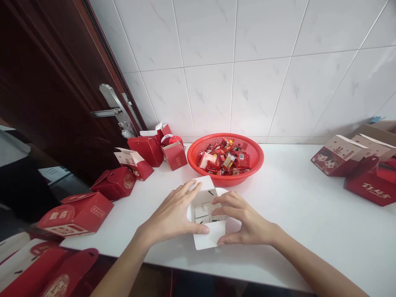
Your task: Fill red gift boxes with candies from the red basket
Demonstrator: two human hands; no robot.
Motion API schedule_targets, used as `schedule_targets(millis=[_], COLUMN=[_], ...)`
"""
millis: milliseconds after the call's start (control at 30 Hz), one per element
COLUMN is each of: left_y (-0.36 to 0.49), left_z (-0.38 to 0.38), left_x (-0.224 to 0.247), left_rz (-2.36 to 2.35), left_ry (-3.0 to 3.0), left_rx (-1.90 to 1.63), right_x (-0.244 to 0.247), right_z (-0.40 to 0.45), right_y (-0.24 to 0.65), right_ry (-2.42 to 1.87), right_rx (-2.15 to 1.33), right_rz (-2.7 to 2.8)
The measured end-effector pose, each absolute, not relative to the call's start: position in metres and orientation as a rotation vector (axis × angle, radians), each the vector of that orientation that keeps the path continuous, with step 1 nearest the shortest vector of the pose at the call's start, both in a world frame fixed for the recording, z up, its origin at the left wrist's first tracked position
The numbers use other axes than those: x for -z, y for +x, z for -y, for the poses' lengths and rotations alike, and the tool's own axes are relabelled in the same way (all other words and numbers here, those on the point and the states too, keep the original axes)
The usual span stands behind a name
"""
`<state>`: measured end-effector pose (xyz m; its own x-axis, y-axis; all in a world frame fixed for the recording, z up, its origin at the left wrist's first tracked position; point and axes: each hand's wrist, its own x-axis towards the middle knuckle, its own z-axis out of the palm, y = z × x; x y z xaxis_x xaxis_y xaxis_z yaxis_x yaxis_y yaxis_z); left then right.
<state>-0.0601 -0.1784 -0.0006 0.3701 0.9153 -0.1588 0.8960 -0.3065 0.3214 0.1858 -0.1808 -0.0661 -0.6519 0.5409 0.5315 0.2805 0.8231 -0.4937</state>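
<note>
Gently, left hand (pixel 173 216) and right hand (pixel 244 218) clasp a half-folded white paper box (pixel 206 214) by its side flaps on the counter (pixel 309 231); probably light, creasable.

red box (pixel 369 187), gold characters, illegible

**Open table to the right, clutter to the left**

Bare table (pixel 293 194) lies open right of the hands. The red basket (pixel 225 159) blocks just ahead, red boxes (pixel 114 181) crowd the left, and more boxes (pixel 355 165) line the far right edge.
</note>
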Motion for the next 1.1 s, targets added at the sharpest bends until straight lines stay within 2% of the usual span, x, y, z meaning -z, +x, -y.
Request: schedule_targets(millis=[167,533,767,1100], left_y=[-0.058,-0.062,-0.064,-0.080], left_z=[0.178,0.158,0.150,0.164], left_x=[-0.009,0.002,0.002,0.017], left_rz=[-1.550,-1.315,-1.223,-1.224], left_ry=[2.305,2.421,2.434,2.329], left_rx=[0.018,-0.204,-0.204,-0.633], right_x=[0.071,0.074,0.075,0.071], right_z=[0.182,0.181,0.182,0.183], right_y=[0.182,0.182,0.180,0.180], right_ry=[-0.578,-0.641,-0.618,-0.566], right_rx=[-0.447,-0.271,-0.233,-0.123], right_rz=[2.302,2.303,2.292,2.158])
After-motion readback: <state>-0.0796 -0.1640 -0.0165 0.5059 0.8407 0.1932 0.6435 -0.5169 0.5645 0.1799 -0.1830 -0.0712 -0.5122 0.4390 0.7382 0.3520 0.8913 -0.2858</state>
